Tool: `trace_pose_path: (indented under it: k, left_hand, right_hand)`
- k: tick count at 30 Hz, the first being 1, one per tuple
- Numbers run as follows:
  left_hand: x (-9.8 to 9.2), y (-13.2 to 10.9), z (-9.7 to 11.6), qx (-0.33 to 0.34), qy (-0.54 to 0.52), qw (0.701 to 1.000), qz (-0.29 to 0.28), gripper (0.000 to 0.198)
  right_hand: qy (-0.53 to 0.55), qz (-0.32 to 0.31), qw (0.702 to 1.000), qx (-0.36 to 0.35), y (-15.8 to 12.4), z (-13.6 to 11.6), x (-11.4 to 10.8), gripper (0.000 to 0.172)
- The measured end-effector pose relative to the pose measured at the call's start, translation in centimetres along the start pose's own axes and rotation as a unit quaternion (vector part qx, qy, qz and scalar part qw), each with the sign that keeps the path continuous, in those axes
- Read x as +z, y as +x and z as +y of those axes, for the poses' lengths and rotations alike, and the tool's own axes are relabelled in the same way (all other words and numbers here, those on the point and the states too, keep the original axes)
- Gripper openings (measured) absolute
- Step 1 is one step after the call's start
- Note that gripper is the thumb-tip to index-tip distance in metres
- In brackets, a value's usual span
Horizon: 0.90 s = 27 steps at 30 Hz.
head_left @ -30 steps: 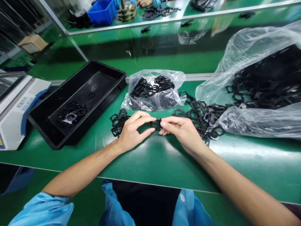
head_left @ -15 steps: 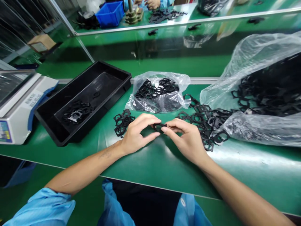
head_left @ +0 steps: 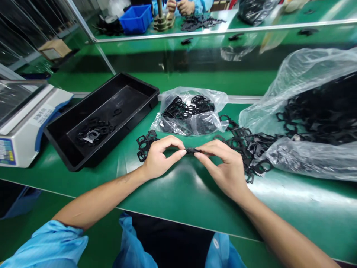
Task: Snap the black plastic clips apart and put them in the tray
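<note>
Between my two hands is a thin black plastic part (head_left: 191,150), seen nearly edge-on above the green table. My left hand (head_left: 161,156) pinches its left end with thumb and fingers. At the other end, my right hand (head_left: 224,163) grips it between thumb and fingertips. A small pile of black ring-shaped parts (head_left: 145,144) lies just beyond my left hand. Behind my right hand spreads a larger heap of similar flat black parts (head_left: 251,143). A clear plastic bag (head_left: 192,124) full of them stands beyond both hands.
A black tray (head_left: 139,111) at the left holds several parts. Beside it stands a white scale (head_left: 30,134). A large clear bag (head_left: 301,160) of black parts covers the right. Across a divider, a person's hands (head_left: 185,7) are near a blue bin (head_left: 136,20).
The black part has turned from slightly tilted to nearly edge-on between my fingers. My left hand's fingertips have shifted a little left along it. The whole view has moved slightly.
</note>
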<state>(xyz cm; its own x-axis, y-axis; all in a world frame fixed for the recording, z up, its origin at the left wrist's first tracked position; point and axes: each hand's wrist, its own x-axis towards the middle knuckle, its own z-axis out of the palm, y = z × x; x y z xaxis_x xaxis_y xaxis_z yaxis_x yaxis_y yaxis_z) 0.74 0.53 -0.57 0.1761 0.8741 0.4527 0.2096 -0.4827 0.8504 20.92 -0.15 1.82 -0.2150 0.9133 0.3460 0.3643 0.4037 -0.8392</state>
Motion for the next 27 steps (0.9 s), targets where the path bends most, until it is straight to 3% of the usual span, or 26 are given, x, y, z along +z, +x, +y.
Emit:
trace_pose_path:
  k: [12, 20, 23, 27]
  left_hand:
    - [0.00, -0.18, 0.11, -0.003, 0.020, 1.000, -0.005, 0.012]
    - [-0.11, -0.03, 0.50, 0.070, 0.057, 0.996, -0.029, 0.008]
    - [-0.16, -0.08, 0.52, 0.065, 0.055, 0.995, -0.043, 0.009]
    - [-0.13, -0.16, 0.23, 0.035, 0.048, 0.997, -0.043, 0.006]
  right_hand:
    - [0.087, -0.002, 0.994, 0.062, -0.16, -0.46, 0.05, 0.018]
    - [0.167, -0.043, 0.979, 0.111, 0.34, -0.41, -0.32, 0.022]
    - [0.217, -0.048, 0.962, 0.160, 0.50, -0.61, -0.26, 0.027]
    - [0.317, -0.049, 0.910, 0.263, 0.76, -0.65, -0.09, 0.035]
